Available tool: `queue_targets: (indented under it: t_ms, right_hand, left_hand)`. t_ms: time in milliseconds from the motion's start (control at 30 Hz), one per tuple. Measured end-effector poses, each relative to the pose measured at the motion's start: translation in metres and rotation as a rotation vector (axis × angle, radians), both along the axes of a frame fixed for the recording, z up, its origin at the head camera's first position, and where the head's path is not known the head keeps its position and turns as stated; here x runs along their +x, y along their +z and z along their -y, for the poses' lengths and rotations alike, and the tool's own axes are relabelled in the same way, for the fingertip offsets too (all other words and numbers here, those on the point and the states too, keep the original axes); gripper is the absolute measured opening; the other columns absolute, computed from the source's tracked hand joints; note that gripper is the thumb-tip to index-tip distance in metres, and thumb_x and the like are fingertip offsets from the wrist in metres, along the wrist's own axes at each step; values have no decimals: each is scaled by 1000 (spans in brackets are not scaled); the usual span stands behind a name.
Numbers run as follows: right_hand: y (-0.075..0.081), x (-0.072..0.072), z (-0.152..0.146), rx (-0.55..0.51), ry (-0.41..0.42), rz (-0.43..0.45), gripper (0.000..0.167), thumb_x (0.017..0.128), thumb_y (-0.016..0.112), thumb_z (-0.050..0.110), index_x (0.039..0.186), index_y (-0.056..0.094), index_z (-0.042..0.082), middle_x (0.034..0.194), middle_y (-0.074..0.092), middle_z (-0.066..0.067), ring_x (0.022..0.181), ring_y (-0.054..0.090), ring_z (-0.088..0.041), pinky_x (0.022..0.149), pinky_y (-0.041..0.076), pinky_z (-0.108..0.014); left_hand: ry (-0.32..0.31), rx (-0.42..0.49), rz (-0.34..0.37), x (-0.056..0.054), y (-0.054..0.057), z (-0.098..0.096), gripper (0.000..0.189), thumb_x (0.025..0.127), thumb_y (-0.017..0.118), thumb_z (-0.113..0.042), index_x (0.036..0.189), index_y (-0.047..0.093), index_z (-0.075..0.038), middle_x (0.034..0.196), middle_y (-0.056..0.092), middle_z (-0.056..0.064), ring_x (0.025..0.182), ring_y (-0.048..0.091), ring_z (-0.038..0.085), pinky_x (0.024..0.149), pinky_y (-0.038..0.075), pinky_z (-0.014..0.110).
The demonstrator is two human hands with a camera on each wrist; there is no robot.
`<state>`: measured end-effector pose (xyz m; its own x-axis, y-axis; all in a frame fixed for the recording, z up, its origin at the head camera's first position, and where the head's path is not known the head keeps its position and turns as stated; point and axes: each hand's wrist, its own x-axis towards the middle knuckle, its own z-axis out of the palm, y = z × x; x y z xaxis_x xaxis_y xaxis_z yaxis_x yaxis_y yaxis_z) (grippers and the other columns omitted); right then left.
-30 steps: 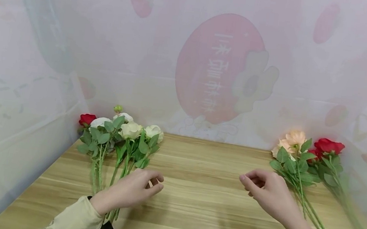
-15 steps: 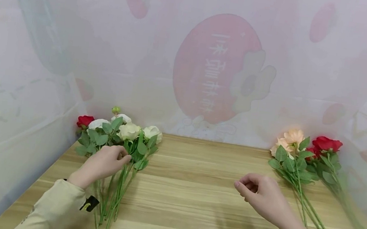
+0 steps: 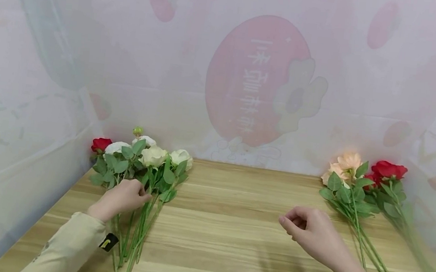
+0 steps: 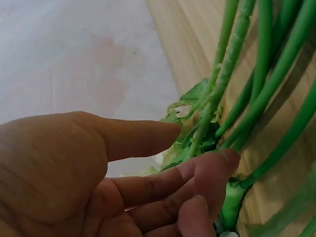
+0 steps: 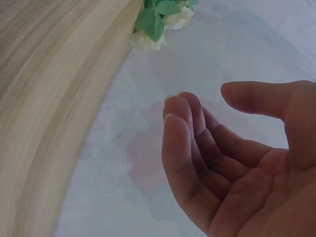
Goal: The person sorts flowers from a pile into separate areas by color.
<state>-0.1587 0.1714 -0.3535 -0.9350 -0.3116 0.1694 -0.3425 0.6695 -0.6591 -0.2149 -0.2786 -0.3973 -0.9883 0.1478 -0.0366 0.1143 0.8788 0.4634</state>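
Observation:
On the left of the table, white roses [image 3: 154, 156] and one red rose [image 3: 101, 144] lie with their long green stems [image 3: 140, 234] toward me. My left hand [image 3: 125, 199] is over the upper stems. In the left wrist view its thumb [image 4: 148, 138] and bent fingers stand apart, with green stems [image 4: 222, 84] right at the fingertips. Well to the right, my right hand [image 3: 313, 232] hovers above the wood, loosely curled and holding nothing. The right wrist view shows a gap between thumb [image 5: 256, 98] and fingers. Peach flowers [image 3: 344, 167] and red roses [image 3: 390, 171] lie beyond it.
A wooden table [image 3: 228, 190] runs back to a pale printed cloth wall [image 3: 169, 69]. More cloth rises along the left and right sides. Bare wood lies between the two flower groups. A small green bud [image 3: 137, 131] sticks up behind the white roses.
My left hand has moved left and away from me, then slightly lower, onto the stems of the left flowers. The right hand has hardly moved.

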Motion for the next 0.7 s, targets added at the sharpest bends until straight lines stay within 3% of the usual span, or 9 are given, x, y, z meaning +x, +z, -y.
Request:
queue_targets:
  t_ms: [267,700]
  right_hand:
    - [-2,-1,-2,23,31,43,24,97,64,33,87,68,12,69,60,6,62,60,-14,55,49,-29]
    - [-4,-4,-1,21,55,78,27,98,63,36,90,70,10,70,62,5,61,59,-13,55,49,-30]
  left_hand:
    - [-10,6,6,-6,-11,-1,55,96,65,-26,52,33,-17,48,21,-8,44,19,8,44,23,25]
    - [28,-37,-4,-5,-19,-6,56,91,71,-29,51,33,-18,48,19,-8,42,21,6,42,21,23]
